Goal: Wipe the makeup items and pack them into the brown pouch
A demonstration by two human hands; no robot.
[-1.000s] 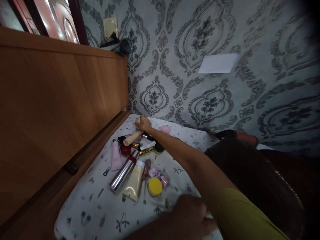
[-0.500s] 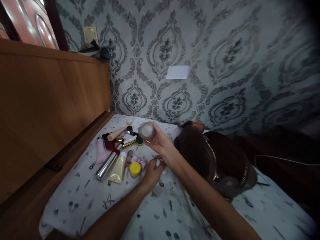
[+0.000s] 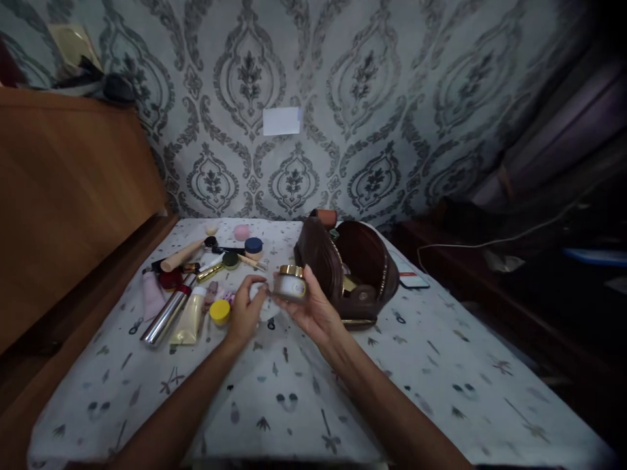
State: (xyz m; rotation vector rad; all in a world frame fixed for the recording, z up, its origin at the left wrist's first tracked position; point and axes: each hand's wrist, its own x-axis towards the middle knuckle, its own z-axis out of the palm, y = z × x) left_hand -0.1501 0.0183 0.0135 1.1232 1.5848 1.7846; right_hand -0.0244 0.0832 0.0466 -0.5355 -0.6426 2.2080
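In the middle of the head view, my right hand [image 3: 318,313] is closed round a cosmetic cream jar [image 3: 290,287] with a gold lid, held upright above the cloth. Close on its left, my left hand [image 3: 246,312] pinches a thin white pad [image 3: 267,307], partly hidden by the fingers. Just behind my right hand stands a brown cosmetic bag [image 3: 318,254], unzipped, with a yellowish thing inside. By my left hand lie a yellow-lidded pot [image 3: 220,313], a cream-coloured tube [image 3: 189,320] and a silver tube with a red band [image 3: 166,316].
More cosmetics lie at the back left, among them a blue-lidded jar [image 3: 253,248], a pink piece [image 3: 241,232] and a pink tube [image 3: 153,297]. A phone [image 3: 413,279] lies right of the bag. A wooden cabinet [image 3: 78,196] borders the left side; patterned wallpaper [image 3: 353,130] rises behind.
The view has turned to the right. My right hand has brought the jar nearer to my left hand and turned it upright, so its gold lid shows. The white pad now shows at my left fingers.
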